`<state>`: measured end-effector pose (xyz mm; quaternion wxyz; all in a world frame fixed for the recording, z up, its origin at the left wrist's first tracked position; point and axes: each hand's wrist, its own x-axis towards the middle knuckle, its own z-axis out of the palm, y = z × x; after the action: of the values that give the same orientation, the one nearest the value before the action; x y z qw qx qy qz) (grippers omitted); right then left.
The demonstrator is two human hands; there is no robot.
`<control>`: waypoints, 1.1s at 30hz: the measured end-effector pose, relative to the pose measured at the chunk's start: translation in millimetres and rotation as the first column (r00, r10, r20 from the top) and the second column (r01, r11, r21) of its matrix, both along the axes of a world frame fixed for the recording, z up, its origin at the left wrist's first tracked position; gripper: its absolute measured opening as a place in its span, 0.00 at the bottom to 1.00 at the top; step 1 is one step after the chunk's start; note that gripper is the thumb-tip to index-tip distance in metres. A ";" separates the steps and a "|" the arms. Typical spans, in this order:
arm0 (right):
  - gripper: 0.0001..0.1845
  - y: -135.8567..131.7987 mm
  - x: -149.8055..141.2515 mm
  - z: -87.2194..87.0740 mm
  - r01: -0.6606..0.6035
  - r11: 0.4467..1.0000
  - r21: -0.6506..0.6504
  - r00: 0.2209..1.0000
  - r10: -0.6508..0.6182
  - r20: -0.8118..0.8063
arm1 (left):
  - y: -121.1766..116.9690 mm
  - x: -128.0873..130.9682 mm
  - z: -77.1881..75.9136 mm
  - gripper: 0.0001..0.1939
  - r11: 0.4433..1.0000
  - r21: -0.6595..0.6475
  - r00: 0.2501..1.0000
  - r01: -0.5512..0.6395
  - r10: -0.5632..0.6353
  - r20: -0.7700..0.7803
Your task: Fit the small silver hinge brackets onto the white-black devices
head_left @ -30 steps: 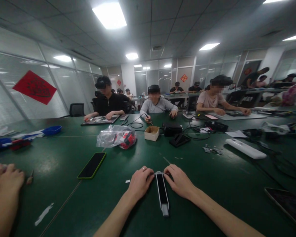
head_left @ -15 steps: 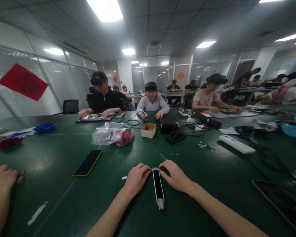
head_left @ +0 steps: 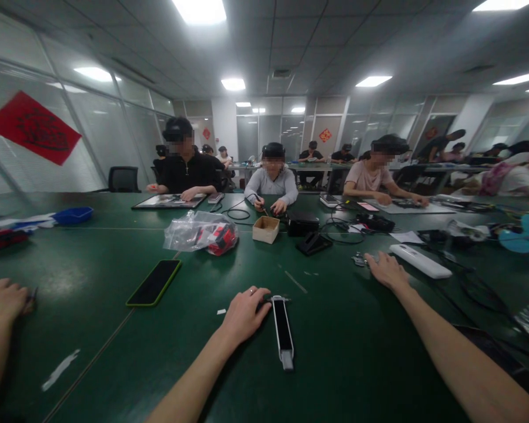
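Observation:
A long, narrow device (head_left: 283,329) with a black face, white edges and a grey lower end lies on the green table. My left hand (head_left: 245,314), a ring on one finger, rests beside its far end. Its thumb and fingers are closed at a small metal piece (head_left: 284,299) that crosses that end; the fingertips partly hide it. Off to the right, my right hand (head_left: 388,273) reaches over a little pile of small metal parts (head_left: 358,259). Its fingers are apart and touch the pile's edge, covering some parts.
A green-edged phone (head_left: 154,283) lies left, past which a co-worker's hand (head_left: 2,299) shows. Ahead are a plastic bag (head_left: 198,232), a small box (head_left: 265,230) and a black stand (head_left: 314,243). A white case (head_left: 420,261) and cables lie right. Several people sit opposite.
My right hand has left the device's far end and moved right and forward to the pile of metal parts. The left hand has stayed by the device. The view has shifted slightly.

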<state>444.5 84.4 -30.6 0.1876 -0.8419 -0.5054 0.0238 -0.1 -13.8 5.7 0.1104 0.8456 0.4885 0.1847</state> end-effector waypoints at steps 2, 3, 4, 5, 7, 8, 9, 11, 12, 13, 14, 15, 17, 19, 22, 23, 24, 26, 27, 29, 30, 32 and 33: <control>0.44 14.2 4.5 -3.8 -0.022 0.998 -0.056 1.000 0.022 0.000 | 0.0 0.2 0.6 0.14 1.000 -0.002 1.000 0.002 -0.002 -0.002; 0.45 21.3 5.8 -5.4 -0.037 0.996 -0.077 0.999 0.037 0.001 | 0.2 0.4 0.9 0.14 1.000 -0.002 1.000 0.003 -0.003 -0.002; 0.45 27.8 6.9 -6.7 -0.056 0.994 -0.094 0.998 0.057 0.001 | 0.5 0.6 1.2 0.14 1.000 -0.001 1.000 0.003 -0.003 -0.003; 0.45 33.5 7.8 -7.8 -0.078 0.991 -0.108 0.997 0.079 0.002 | 0.8 0.9 1.5 0.14 1.000 0.000 1.000 0.001 -0.001 -0.004; 0.45 41.1 9.6 -9.5 -0.125 0.984 -0.126 0.992 0.127 0.004 | 1.5 1.7 2.0 0.14 1.000 0.000 1.000 -0.001 0.001 -0.008; 0.44 43.0 10.1 -10.3 -0.154 0.979 -0.133 0.988 0.156 0.007 | 1.8 2.1 2.2 0.14 1.000 0.001 1.000 0.001 -0.001 -0.010; 0.43 43.6 10.3 -10.9 -0.187 0.972 -0.141 0.982 0.191 0.010 | 2.1 2.6 2.5 0.15 1.000 0.001 1.000 0.001 0.000 -0.011; 0.40 42.1 9.0 -12.1 -0.267 0.951 -0.159 0.962 0.273 0.018 | 2.4 3.4 3.0 0.15 1.000 0.000 1.000 -0.004 0.004 -0.017; 0.39 40.4 7.5 -12.3 -0.308 0.936 -0.169 0.948 0.316 0.021 | 2.4 3.8 3.4 0.15 1.000 -0.001 1.000 -0.009 0.009 -0.020; 0.37 38.2 5.4 -12.4 -0.346 0.921 -0.178 0.934 0.356 0.024 | 2.3 4.0 3.8 0.16 1.000 -0.003 1.000 -0.012 0.012 -0.023; 0.37 35.6 2.7 -12.0 -0.376 0.908 -0.187 0.922 0.387 0.027 | 2.1 4.2 4.2 0.16 1.000 -0.006 1.000 -0.011 0.011 -0.026; 0.36 32.8 -0.4 -11.4 -0.397 0.897 -0.194 0.912 0.410 0.030 | 1.8 4.2 4.6 0.15 1.000 -0.007 1.000 -0.010 0.010 -0.027; 0.35 26.0 -7.9 -9.5 -0.423 0.883 -0.203 0.898 0.438 0.036 | 1.2 4.1 5.1 0.15 1.000 -0.008 1.000 -0.005 0.005 -0.027; 0.34 17.7 -16.7 -7.3 -0.440 0.874 -0.206 0.889 0.457 0.039 | 0.9 3.9 5.4 0.15 1.000 -0.006 1.000 -0.004 0.004 -0.022; 0.34 1.4 -32.6 -5.4 -0.474 0.857 -0.204 0.871 0.490 0.035 | 1.2 3.6 5.1 0.15 1.000 -0.002 1.000 0.004 -0.004 -0.016; 0.34 -5.2 -39.2 -5.0 -0.486 0.850 -0.202 0.865 0.501 0.032 | 1.5 3.6 4.9 0.15 1.000 -0.001 1.000 0.005 -0.005 -0.019; 0.34 -12.3 -46.7 -4.6 -0.499 0.843 -0.199 0.857 0.514 0.030 | 1.8 3.6 4.7 0.15 1.000 -0.001 1.000 0.006 -0.006 -0.025; 0.35 -28.6 -65.5 -2.8 -0.534 0.824 -0.190 0.837 0.547 0.022 | 2.3 3.8 4.2 0.15 1.000 -0.001 0.999 0.002 -0.002 -0.041; 0.35 -37.5 -76.9 -1.2 -0.564 0.807 -0.174 0.818 0.575 0.014 | 2.5 3.8 3.9 0.14 1.000 -0.001 0.999 0.002 -0.002 -0.048; 0.37 -56.4 -103.3 3.7 -0.626 0.764 -0.153 0.776 0.630 -0.026 | 2.6 3.9 3.3 0.14 1.000 0.007 0.998 0.007 -0.006 -0.055; 0.37 -65.8 -117.5 6.9 -0.652 0.746 -0.137 0.756 0.654 -0.035 | 2.5 3.8 2.9 0.14 1.000 0.012 0.998 0.012 -0.011 -0.056; 0.38 -83.0 -145.5 13.5 -0.685 0.718 -0.122 0.727 0.685 -0.053 | 2.2 3.6 2.4 0.14 1.000 0.022 0.998 0.019 -0.018 -0.055; 0.38 -90.0 -158.1 16.6 -0.691 0.714 -0.117 0.722 0.689 -0.060 | 1.9 3.4 2.2 0.14 0.999 0.026 0.998 0.022 -0.020 -0.055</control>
<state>286.4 -5.7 -14.0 0.1126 -0.6030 -0.7790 0.1300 3.3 -11.9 7.9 0.0876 0.8568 0.4799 0.1669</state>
